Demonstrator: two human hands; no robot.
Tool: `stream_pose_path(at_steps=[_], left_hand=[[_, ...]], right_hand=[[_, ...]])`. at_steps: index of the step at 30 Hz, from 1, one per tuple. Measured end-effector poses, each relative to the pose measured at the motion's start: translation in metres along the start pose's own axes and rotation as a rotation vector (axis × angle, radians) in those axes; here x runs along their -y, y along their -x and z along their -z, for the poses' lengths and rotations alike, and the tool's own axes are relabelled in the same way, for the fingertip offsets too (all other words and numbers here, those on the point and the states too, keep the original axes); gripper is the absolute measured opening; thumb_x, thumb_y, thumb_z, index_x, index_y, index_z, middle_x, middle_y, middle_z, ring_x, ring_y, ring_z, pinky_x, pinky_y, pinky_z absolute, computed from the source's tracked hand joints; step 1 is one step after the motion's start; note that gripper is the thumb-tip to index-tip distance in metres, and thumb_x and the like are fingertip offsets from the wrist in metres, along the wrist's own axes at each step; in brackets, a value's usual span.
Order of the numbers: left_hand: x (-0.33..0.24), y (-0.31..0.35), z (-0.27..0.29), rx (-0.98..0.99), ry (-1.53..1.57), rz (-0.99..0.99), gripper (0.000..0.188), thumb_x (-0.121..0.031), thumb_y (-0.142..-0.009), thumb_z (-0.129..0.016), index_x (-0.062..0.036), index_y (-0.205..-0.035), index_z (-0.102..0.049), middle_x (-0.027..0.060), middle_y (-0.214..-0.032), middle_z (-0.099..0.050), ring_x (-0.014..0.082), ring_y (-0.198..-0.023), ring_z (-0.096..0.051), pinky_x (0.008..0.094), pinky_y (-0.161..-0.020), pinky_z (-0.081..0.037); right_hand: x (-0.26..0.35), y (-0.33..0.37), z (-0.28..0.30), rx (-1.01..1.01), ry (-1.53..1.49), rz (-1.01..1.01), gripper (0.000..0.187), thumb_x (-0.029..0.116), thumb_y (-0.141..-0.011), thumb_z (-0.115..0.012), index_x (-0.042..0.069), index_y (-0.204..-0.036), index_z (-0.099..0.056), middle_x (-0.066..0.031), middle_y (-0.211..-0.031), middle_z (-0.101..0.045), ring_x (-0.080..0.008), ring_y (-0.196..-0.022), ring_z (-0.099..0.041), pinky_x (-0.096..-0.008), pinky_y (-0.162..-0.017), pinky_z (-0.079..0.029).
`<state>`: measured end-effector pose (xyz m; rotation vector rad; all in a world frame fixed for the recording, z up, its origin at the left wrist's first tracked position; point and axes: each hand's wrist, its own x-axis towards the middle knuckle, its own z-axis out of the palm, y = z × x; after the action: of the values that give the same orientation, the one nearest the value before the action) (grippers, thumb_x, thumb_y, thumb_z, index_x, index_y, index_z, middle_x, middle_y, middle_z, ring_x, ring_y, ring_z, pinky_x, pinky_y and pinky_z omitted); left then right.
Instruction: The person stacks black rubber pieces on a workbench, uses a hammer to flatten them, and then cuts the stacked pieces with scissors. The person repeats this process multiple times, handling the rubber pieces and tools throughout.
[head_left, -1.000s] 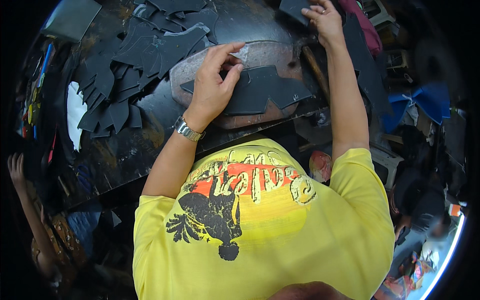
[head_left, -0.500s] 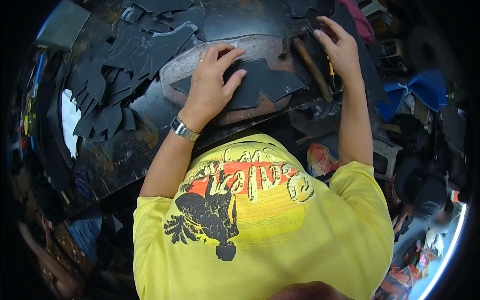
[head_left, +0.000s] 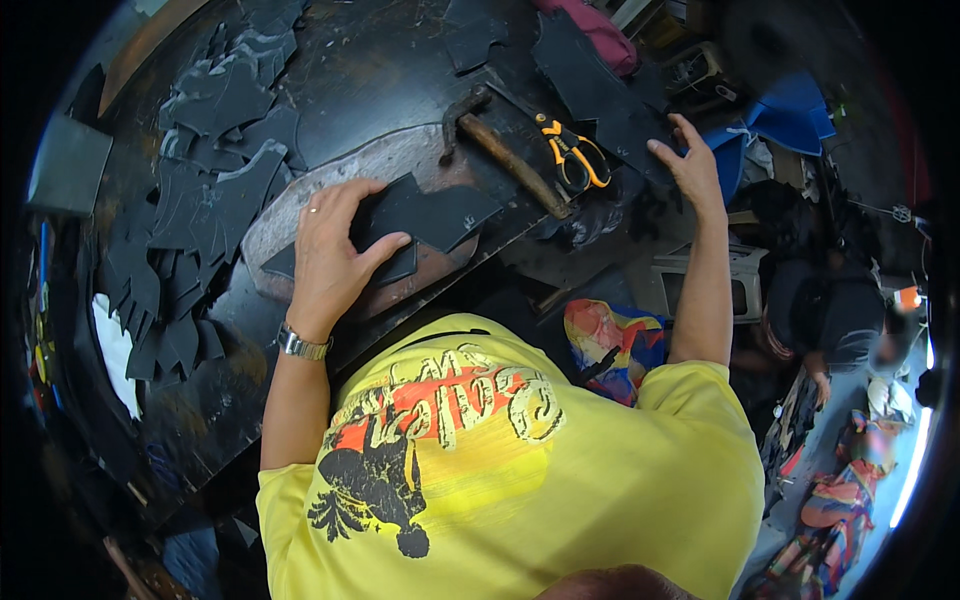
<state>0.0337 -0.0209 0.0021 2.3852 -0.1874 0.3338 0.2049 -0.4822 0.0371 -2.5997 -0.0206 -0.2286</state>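
My left hand (head_left: 338, 245) rests on a black sheet piece with notched edges (head_left: 425, 212), its thumb and fingers apart. Under that piece lies a grey stone slab (head_left: 275, 222) near the table's front edge. Out to the right, my right hand (head_left: 692, 172) is at the edge of some black sheet material (head_left: 600, 85), thumb and forefinger spread; its other fingers are partly hidden. Between the hands are a hammer (head_left: 512, 165) with a worn wooden handle and a pair of orange-and-black scissors (head_left: 572, 160).
Many black cut pieces (head_left: 215, 190) pile up on the left of the dark table (head_left: 370, 65). A white sheet (head_left: 116, 350) lies beside them. Beyond the table's right side are a blue object (head_left: 790, 115), a pale box-like frame (head_left: 705, 280), a colourful bag (head_left: 610, 340) and another person (head_left: 825, 310).
My right hand has moved right, away from the hammer, so hammer head and scissors now show fully. My left hand stays on the black piece. The whole view has shifted and turned.
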Motion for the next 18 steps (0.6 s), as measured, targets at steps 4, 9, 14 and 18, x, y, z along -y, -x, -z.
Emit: stream_pose_path(at_steps=[4,9,14,18], left_hand=[[-0.001,0.0,-0.001,0.001,0.03,0.041,0.054,-0.024,-0.077,-0.087,-0.0098,-0.125,-0.068,0.0102,-0.123,-0.069,0.0322,-0.118,-0.06,0.0423,-0.103,-0.043],[-0.003,-0.001,-0.002,-0.007,0.005,0.02,0.052,-0.022,-0.078,-0.086,-0.0092,-0.125,-0.068,0.0104,-0.122,-0.069,0.0321,-0.114,-0.061,0.042,-0.102,-0.044],[-0.004,-0.001,-0.001,0.018,-0.019,0.033,0.051,-0.016,-0.08,-0.084,-0.0062,-0.127,-0.067,0.0131,-0.125,-0.068,0.0327,-0.117,-0.061,0.0408,-0.105,-0.045],[-0.005,-0.001,0.0,0.022,-0.023,0.034,0.051,-0.016,-0.081,-0.084,-0.006,-0.128,-0.068,0.0133,-0.125,-0.068,0.0325,-0.117,-0.061,0.0407,-0.105,-0.045]], right_hand=[[-0.017,0.005,-0.002,0.031,0.01,-0.095,0.084,0.043,-0.075,-0.088,0.011,-0.146,-0.059,-0.0232,-0.137,-0.063,-0.0355,-0.128,-0.061,-0.0415,-0.109,-0.047],[-0.026,0.002,0.004,0.07,-0.015,-0.118,0.09,0.054,-0.072,-0.087,0.01,-0.146,-0.059,-0.0242,-0.139,-0.062,-0.0359,-0.132,-0.059,-0.0417,-0.111,-0.045],[-0.034,-0.01,0.011,0.233,0.015,-0.121,0.09,0.058,-0.072,-0.086,0.009,-0.144,-0.062,-0.0251,-0.141,-0.062,-0.0372,-0.135,-0.057,-0.0424,-0.112,-0.044],[-0.038,-0.017,0.012,0.277,-0.044,-0.082,0.081,0.052,-0.077,-0.085,0.007,-0.141,-0.064,-0.0191,-0.138,-0.065,-0.0316,-0.129,-0.061,-0.0388,-0.11,-0.044]])
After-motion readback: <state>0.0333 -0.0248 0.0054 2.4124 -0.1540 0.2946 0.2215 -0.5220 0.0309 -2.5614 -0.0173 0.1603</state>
